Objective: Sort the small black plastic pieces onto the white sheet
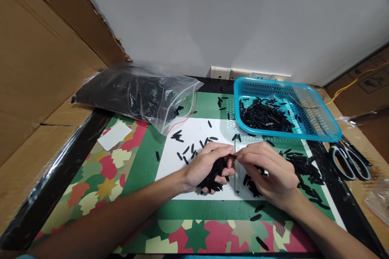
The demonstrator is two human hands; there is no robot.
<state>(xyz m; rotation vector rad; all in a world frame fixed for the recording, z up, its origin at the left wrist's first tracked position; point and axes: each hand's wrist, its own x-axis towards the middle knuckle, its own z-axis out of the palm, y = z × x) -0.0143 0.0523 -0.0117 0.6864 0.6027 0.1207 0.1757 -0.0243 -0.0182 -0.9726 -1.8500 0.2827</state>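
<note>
My left hand lies over a white sheet and cups a small heap of short black plastic pieces. My right hand meets it fingertip to fingertip, and one black piece is pinched between them. A thin clear strip stands upright between the two hands. Loose black pieces are scattered on the white sheet, and more lie in a pile to the right of my right hand.
A blue plastic basket with many black pieces stands at the back right. A clear zip bag full of them lies at the back left. Grey-handled scissors lie at the right edge. Cardboard walls flank the patterned mat.
</note>
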